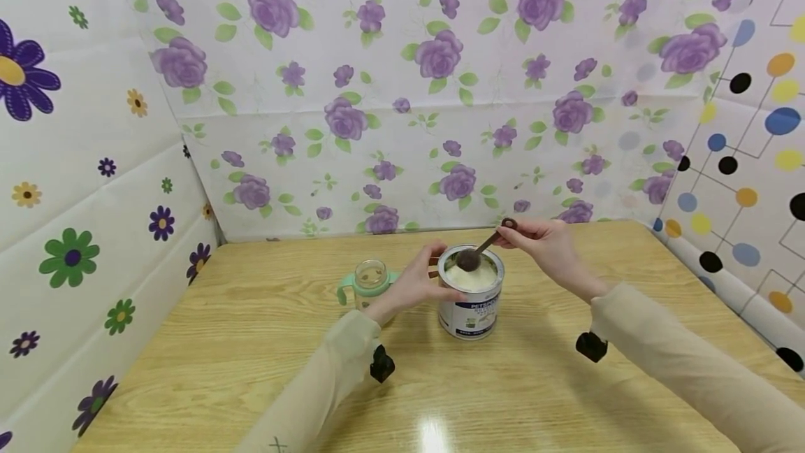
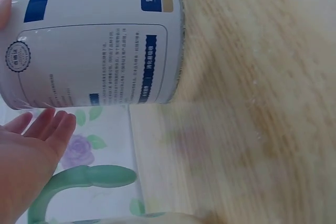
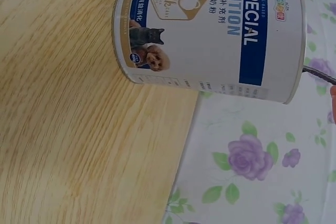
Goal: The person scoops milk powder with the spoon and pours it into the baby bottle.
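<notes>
A white and blue can of milk powder (image 1: 470,320) stands upright on the table, its top uncovered and pale powder (image 1: 476,280) near the rim. My left hand (image 1: 416,281) holds the can from its left side, thumb at the front near the rim and fingers toward the back. In the left wrist view, several fingertips (image 2: 59,124) lie beside the can's wall. My right hand (image 1: 548,249) pinches the handle end of a dark brown scoop (image 1: 468,259), whose bowl is inside the can's mouth at the powder. The right wrist view shows only part of the scoop's handle (image 3: 319,75).
A clear baby bottle (image 1: 371,277) with green handles stands uncapped left of the can, partly behind my left forearm. The wooden table (image 1: 264,299) meets a flower-patterned cloth (image 1: 390,124) at the back, with patterned sheets on both sides.
</notes>
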### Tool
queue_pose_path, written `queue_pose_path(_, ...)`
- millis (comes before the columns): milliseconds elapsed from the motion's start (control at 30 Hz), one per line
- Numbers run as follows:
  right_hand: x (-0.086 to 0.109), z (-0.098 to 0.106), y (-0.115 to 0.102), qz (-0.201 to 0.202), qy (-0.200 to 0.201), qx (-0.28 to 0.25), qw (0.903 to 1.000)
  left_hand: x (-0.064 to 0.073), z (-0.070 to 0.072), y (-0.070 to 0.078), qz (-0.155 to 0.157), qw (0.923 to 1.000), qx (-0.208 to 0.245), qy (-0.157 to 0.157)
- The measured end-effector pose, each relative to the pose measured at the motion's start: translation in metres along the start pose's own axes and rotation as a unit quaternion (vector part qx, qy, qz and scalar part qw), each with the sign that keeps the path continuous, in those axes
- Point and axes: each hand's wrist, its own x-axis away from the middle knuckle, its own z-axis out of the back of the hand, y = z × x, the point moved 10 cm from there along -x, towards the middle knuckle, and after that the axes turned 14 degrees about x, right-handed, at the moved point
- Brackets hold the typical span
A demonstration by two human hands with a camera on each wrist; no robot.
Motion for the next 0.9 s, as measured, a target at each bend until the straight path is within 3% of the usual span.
queue_pose_path(167,0.001,-0.004,-0.017,0.009,-0.005,0.024,0.9996,0.006,-0.008,0.013,0.000,0.9996,0.018,-0.021)
queue_pose_path(267,0.001,-0.009,-0.016,-0.008,-0.022,0.042,0.9988,0.005,-0.009,0.010,-0.005,0.9995,0.023,-0.023)
queue_pose_path(367,0.001,-0.015,-0.011,-0.037,-0.048,0.039,0.9974,0.000,-0.006,-0.004,0.001,0.9997,0.019,-0.013)
queue_pose_path(533,0.001,-0.028,-0.008,-0.059,-0.093,0.020,0.9937,-0.007,-0.002,-0.023,0.002,0.9999,0.015,-0.005)
queue_pose_path(733,0.001,-0.037,-0.003,-0.071,-0.114,-0.029,0.9906,-0.008,-0.004,-0.023,-0.010,0.9997,0.019,-0.010)
queue_pose_path(900,-0.002,-0.036,0.018,-0.092,-0.105,-0.077,0.9872,-0.007,-0.003,-0.021,-0.008,0.9998,0.016,-0.011)
